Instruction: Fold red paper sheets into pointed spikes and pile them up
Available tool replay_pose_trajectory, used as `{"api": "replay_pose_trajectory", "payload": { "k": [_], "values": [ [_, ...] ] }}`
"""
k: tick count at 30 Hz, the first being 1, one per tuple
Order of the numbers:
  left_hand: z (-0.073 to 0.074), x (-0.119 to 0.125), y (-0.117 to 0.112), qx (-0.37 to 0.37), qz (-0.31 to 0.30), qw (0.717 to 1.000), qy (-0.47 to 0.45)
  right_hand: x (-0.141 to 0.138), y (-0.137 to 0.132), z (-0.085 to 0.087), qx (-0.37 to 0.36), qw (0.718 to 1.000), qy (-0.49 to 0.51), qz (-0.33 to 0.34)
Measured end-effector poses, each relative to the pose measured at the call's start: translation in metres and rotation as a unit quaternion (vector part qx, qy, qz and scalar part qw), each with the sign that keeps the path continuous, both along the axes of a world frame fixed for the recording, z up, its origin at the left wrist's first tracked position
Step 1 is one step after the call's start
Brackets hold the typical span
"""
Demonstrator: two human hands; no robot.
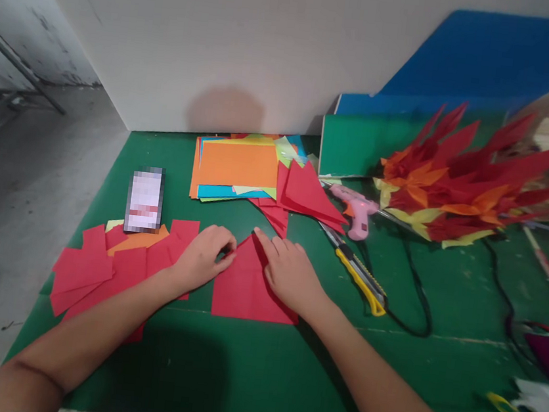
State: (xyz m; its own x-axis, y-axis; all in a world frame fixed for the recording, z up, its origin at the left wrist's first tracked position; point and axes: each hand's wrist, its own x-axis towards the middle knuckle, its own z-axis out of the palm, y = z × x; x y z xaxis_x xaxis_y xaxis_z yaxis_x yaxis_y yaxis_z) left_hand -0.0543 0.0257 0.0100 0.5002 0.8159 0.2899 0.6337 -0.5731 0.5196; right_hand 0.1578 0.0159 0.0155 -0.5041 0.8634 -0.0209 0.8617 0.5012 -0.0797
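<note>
The red sheet [249, 299] lies flat on the green table [279, 378], right in front of the person, and its upper end comes to a point. At its sloping left edge, the left hand [203, 259] has thumb and forefinger close together, and they seem to pinch the paper. The right hand [293, 276] rests over the right side, its forefinger stretched to the tip; it grips nothing that I can see. In my opinion, a good fold here needs this tip pressed firmly, while the edges are made even before the crease is rubbed downward. The yellow cutter [360, 280] and the pink glue gun [358, 210] lie to the right, well apart from the sheet, so the elbow should be careful there.
</note>
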Motion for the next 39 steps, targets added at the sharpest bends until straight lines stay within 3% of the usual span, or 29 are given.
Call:
{"api": "replay_pose_trajectory", "payload": {
  "k": [4, 8, 14, 19, 25, 30, 34, 39],
  "values": [
    [0.001, 0.003, 0.0, 0.023, -0.092, 0.995, 0.007, 0.001, 0.0, -0.003, 0.0, 1.0, 0.019, 0.001],
    [-0.001, 0.002, 0.001, 0.058, -0.132, 0.989, 0.031, 0.003, 0.001, -0.003, -0.004, 1.0, 0.028, 0.006],
    [-0.004, -0.001, 0.001, 0.089, -0.13, 0.986, 0.062, 0.004, 0.002, 0.002, 0.004, 0.999, -0.016, 0.039],
    [-0.001, 0.002, -0.002, 0.097, -0.127, 0.984, 0.073, 0.0, 0.0, 0.006, 0.001, 0.999, -0.034, 0.023],
    [-0.001, 0.008, -0.015, 0.07, -0.055, 0.988, 0.13, -0.003, 0.0, 0.009, -0.013, 0.999, -0.05, 0.007],
    [0.003, 0.008, -0.021, 0.131, -0.013, 0.963, 0.233, -0.001, 0.002, 0.005, -0.008, 1.0, -0.017, 0.007],
    [0.005, 0.004, -0.016, 0.164, -0.025, 0.964, 0.205, -0.005, -0.004, 0.001, 0.03, 0.998, 0.035, -0.038],
    [0.009, 0.004, -0.009, 0.134, -0.079, 0.979, 0.131, -0.015, -0.017, -0.007, 0.063, 0.994, 0.083, 0.028]
  ]
}}
